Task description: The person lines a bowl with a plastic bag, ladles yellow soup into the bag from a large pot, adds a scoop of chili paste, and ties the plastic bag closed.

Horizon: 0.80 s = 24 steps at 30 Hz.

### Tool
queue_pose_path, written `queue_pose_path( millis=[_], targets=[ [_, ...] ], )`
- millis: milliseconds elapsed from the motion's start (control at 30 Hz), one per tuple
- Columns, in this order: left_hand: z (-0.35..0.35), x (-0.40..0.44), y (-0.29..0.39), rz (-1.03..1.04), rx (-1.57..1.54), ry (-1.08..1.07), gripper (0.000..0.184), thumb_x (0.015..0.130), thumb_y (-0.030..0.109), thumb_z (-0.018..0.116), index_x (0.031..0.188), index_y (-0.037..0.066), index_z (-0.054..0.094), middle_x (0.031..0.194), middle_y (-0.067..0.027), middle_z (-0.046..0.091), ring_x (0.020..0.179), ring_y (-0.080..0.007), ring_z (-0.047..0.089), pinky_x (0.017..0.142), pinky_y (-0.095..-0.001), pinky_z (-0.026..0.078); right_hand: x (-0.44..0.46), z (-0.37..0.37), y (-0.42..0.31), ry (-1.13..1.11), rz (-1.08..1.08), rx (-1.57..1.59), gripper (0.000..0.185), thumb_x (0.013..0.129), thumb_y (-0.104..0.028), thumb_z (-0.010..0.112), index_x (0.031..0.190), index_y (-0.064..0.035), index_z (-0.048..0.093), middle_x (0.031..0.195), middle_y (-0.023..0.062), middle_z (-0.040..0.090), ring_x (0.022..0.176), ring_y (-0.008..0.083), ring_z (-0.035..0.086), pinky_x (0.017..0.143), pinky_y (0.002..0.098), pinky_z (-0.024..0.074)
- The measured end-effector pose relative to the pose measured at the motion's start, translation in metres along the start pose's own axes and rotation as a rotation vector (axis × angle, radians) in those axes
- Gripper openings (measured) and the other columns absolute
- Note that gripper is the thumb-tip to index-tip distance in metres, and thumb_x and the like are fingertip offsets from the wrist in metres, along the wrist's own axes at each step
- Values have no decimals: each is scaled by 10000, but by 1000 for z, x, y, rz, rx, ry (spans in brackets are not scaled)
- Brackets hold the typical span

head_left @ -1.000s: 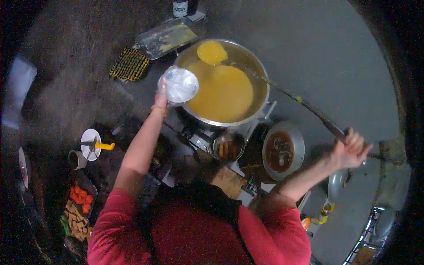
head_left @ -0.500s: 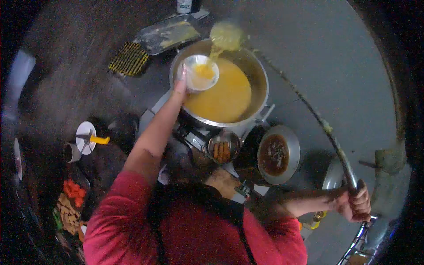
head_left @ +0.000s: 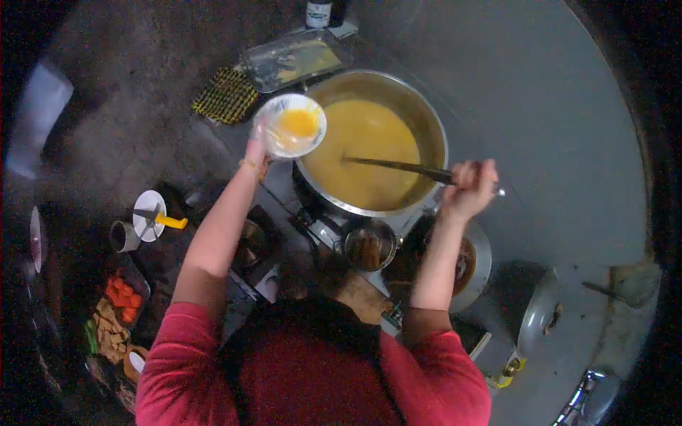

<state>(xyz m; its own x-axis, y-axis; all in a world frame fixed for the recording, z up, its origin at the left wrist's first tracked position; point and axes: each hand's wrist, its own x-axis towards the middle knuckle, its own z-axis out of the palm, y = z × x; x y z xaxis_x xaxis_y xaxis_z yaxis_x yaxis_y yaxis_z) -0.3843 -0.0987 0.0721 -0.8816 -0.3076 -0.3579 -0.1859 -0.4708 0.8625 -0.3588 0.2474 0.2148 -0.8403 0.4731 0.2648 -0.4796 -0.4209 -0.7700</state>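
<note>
A white bowl (head_left: 278, 145) with some yellow food in it is held in my left hand (head_left: 257, 150) over the left rim of a big metal pot (head_left: 439, 138). Cloudy yellow broth (head_left: 376, 128) fills much of the pot. My right hand (head_left: 470, 188), right of the pot, is closed around the long dark handle of a ladle (head_left: 401, 166). The ladle's far end is sunk in the broth, so its head is hidden.
Behind the pot are a glass tray (head_left: 298, 60), a bottle (head_left: 318, 14) and a yellow-black woven pad (head_left: 226, 96). Nearer me are a glass bowl (head_left: 370, 245) and a pan of brown sauce (head_left: 480, 266). Yellow-handled scissors (head_left: 169, 221) lie on a white dish at left.
The ladle tipped yellow food into the bowl, then went down into the broth. My right hand moved inward and up toward the pot. My left hand drew the bowl back left.
</note>
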Motion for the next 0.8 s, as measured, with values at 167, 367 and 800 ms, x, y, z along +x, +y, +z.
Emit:
queue_pose_path(
  millis=[167,367,800],
  targets=[
    [-22,-18,-12,6,57,52,672,804,533,456,1245,34,368,1179,-74,485,1063,-190,484,859,-333,407,22,-41,-50,174,-109,83,407,863,-240,452,524,-157,243,458,-31,198,427,96,168,432,262,175],
    [-30,30,-61,52,31,-30,707,783,556,471,1245,29,375,1198,-89,472,1056,-202,485,875,-323,393,25,-67,-141,-21,-246,238,470,882,-267,393,451,-188,223,408,-17,213,391,105,189,464,273,208],
    [65,82,-95,-1,-92,-163,625,821,497,456,1261,65,353,1215,-89,452,1055,-197,485,876,-325,404,-25,-51,-226,-742,-454,396,399,815,-185,438,474,-178,230,412,-49,181,384,73,170,453,243,196]
  ],
)
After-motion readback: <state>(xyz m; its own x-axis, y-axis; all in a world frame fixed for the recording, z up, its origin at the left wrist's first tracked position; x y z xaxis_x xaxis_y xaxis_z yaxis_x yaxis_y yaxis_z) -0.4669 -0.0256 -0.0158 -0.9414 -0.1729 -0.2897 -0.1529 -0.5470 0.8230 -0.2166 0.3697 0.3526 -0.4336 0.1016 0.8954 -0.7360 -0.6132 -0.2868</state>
